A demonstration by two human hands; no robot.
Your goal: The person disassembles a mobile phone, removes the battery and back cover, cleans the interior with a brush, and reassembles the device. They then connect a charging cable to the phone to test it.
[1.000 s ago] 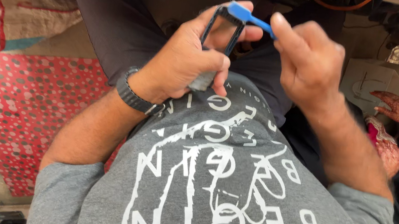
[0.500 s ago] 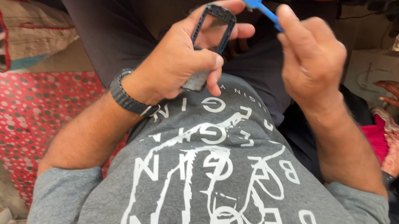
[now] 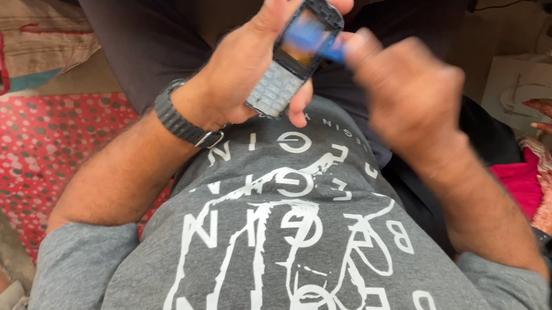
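Left hand (image 3: 247, 75): wrapped round a keypad phone front (image 3: 295, 57), thumb along its near edge, fingertips curled over its top end; the grip is closed and firm.
Phone front: held above the lap, keypad end toward the palm, window end up by the fingertips.
Long axis: runs from the heel of the left palm up and slightly right, toward the fingertips.
Right hand (image 3: 403, 97): blurred, fingers pinched shut on a small blue tool (image 3: 320, 45).
Tool: its tip lies across the phone's window, just right of the left fingertips.
Nearer hand: the right hand's fingers sit just beside the window end, tool touching or almost touching; the blur hides which.
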